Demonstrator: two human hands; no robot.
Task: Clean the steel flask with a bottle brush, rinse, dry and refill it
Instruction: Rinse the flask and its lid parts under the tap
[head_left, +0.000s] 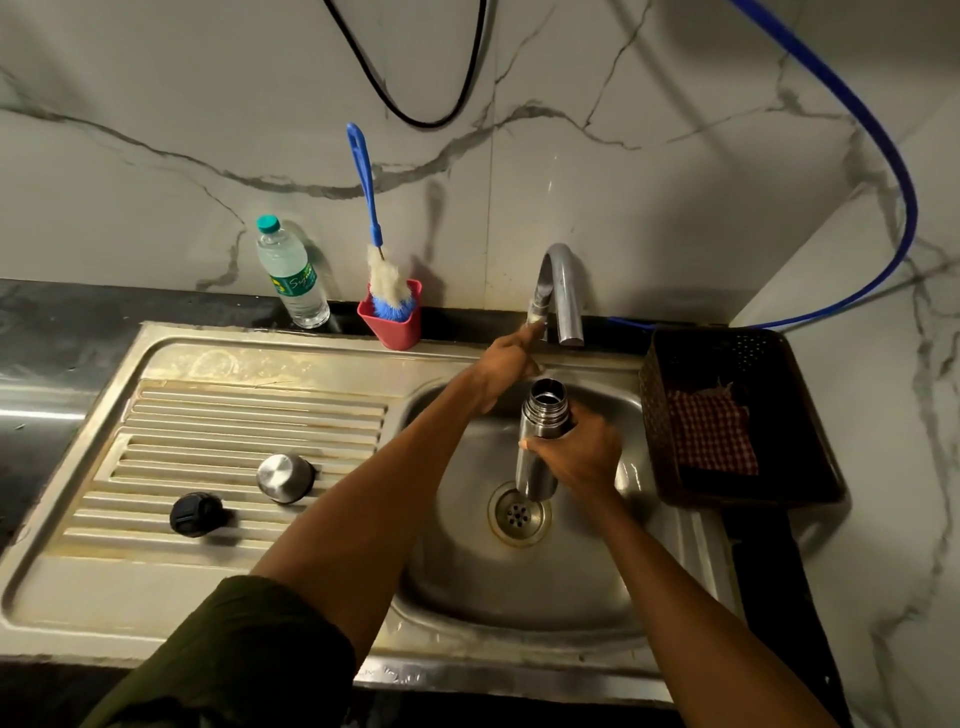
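Head view: flask (537, 441) open, upright with a slight tilt, held over the sink (519, 587) bowl, above the drain (518, 514). Right hand (579, 457) grasps its body at mid-height, grip closed around it, mouth just under the tap (558, 291) spout. Left hand (506, 364) reaches past the flask mouth to the tap; fingers look closed on the spout tip or its valve, but I can't tell how firmly. No water visibly running.

Judgement: step in hand is getting water into the flask, a first wetting or a rinse.

To do it well: centre the mouth under the spout before opening, open gently so it doesn't splash off the rim, and keep the grip low enough that the neck threads stay clear.

Outward from the grip: left, on the drainboard, steel cap (284, 477) and black stopper (196, 514), well apart from the flask. Beyond them on the surface by the wall, bottle brush (382, 280) standing in a red cup (392, 327), water bottle (291, 275) beside it. Right of the grip, dark basket (779, 493) holding a checked cloth (711, 439), likely for drying.
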